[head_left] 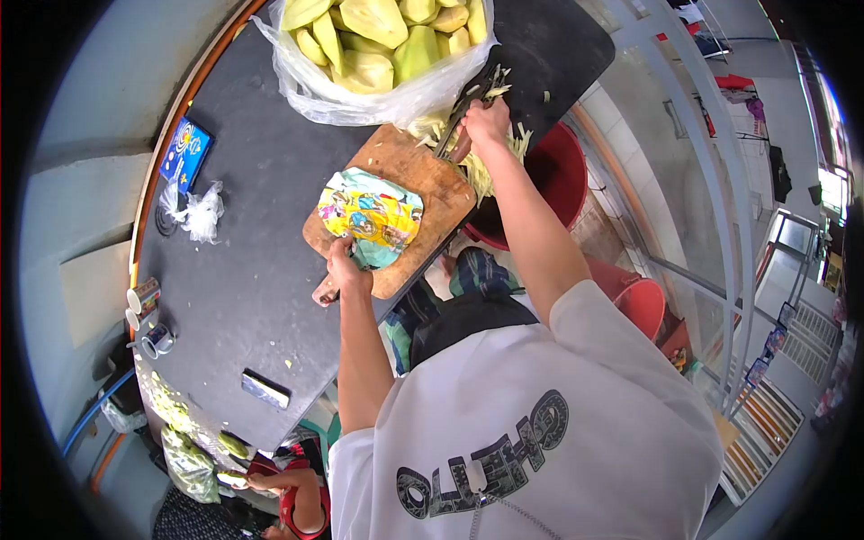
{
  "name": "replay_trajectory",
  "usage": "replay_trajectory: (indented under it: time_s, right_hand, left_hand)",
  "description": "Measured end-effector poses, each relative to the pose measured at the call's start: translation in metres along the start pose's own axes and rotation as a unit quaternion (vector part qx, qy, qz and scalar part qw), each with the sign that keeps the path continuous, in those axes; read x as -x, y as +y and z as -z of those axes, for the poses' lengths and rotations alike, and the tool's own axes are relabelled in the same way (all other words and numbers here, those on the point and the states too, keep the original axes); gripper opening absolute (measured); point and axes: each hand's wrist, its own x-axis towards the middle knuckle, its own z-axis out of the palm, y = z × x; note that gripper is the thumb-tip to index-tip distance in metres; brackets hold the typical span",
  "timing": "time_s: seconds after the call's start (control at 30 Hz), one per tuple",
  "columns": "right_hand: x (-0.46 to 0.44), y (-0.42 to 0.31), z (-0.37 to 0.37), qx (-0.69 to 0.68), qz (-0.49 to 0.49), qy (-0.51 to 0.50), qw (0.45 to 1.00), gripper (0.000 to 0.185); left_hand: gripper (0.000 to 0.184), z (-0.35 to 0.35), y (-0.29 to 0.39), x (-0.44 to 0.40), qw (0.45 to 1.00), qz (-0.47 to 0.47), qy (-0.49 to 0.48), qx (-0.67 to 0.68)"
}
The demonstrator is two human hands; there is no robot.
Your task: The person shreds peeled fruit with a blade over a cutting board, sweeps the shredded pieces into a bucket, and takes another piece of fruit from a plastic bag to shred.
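Observation:
My left hand (346, 268) is closed on the near edge of a colourful printed cloth (373, 216), which lies bunched on a wooden cutting board (396, 153). The board's handle (325, 291) sticks out just below that hand. My right hand (487, 123) is wrapped round a knife (447, 141) past the board's far right corner. The knife is partly hidden by the fingers. Pale green shreds (479, 180) lie around and under the right hand, at the table's edge. Peeled green fruit pieces (369, 22) fill a clear plastic bag (315, 103) beyond the board.
A red bucket (569, 175) stands below the table edge on the right; another red container (642, 306) is nearer me. On the dark table (243, 297) are a phone (265, 389), mugs (157, 341), a blue box (186, 153) and crumpled plastic (203, 212). A person in red (306, 495) works at lower left.

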Motion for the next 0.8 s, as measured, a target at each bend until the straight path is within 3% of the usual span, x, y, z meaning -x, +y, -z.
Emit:
replay_trajectory:
  time_s: [0.13, 0.2, 0.3, 0.5, 0.7, 0.8]
  right_hand:
    - [-0.009, 0.001, 0.001, 0.039, -0.029, 0.013, 0.999, 0.01]
    - [-0.01, 0.0, 0.004, 0.055, -0.01, 0.017, 0.998, 0.015]
    - [-0.006, -0.008, 0.014, 0.141, 0.043, 0.037, 0.988, 0.019]
    - [-0.02, 0.01, 0.069, 0.2, 0.058, 0.085, 0.974, 0.022]
    - [-0.021, 0.002, 0.061, -0.002, 0.077, 0.022, 0.997, 0.011]
    - [-0.012, -0.006, 0.015, 0.012, 0.04, 0.004, 0.999, 0.009]
  left_hand:
    - [0.021, -0.006, 0.004, 0.003, 1.0, -0.004, -0.001, -0.012]
    - [0.021, -0.01, 0.006, 0.004, 0.998, 0.002, 0.046, -0.035]
    - [0.021, -0.016, 0.009, 0.007, 0.997, 0.003, 0.064, -0.032]
    - [0.024, -0.007, 0.005, -0.003, 0.995, 0.012, 0.07, -0.063]
    - [0.023, -0.011, 0.005, -0.003, 0.995, 0.005, 0.072, -0.068]
    - [0.026, -0.016, 0.007, -0.003, 0.994, 0.009, 0.082, -0.069]
